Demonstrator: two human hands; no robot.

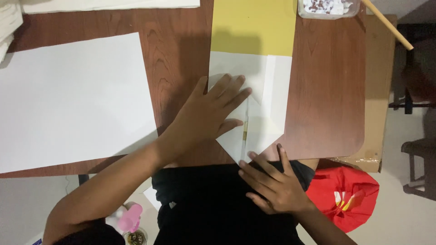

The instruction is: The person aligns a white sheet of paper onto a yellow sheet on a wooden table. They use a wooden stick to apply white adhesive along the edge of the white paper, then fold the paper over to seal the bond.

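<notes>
Paper is what both of your hands are working: a folded sheet (254, 97), white on the near side and yellow on the far side, lying at the centre of the frame on the brown wooden tabletop (327, 90). Your left hand (206, 115) lies flat and open on it, fingers spread and pointing toward the upper right, palm pressing the left flap down; that looks like a hold to keep the fold from springing up. Your right hand (272, 181) is also open, gripping nothing, its fingertips resting on the lower corner of the sheet at the tabletop's near edge, probably to pin that point in place.

The sheet's long axis runs from the bottom of the frame to the top, away from your body. Two flaps meet along a narrow centre seam, so the near end comes to a point aimed at you, while the square yellow end reaches the top of the frame.

A large plain white sheet (72, 100) lies well apart at the left. A clear container (329, 9) sits at the upper right, a wooden stick (388, 25) just beside it, and a red bag (347, 197) shows at the lower right, below the tabletop.
</notes>
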